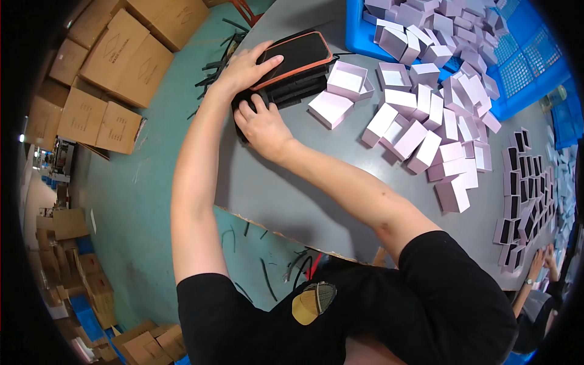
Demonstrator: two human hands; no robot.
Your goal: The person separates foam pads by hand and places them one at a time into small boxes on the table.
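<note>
My left hand (245,69) lies at the near-left end of a phone in an orange case (295,58), its thumb and forefinger spread over the dark screen. The phone rests on or against a stack of black strips (298,90). Just below, my right hand (264,128) has its fingers bent and pressed onto black pieces at the table's left edge. What lies under those fingertips is mostly hidden. To the right of the stack sit small open pale-lilac boxes (347,79).
A heap of pale boxes (420,121) spreads from a blue crate (505,109) across the grey table (292,194). Boxes with black inserts (523,188) stand at right, near another person's hands (541,261). Cartons (121,61) are stacked left; black scraps litter the green floor (140,201).
</note>
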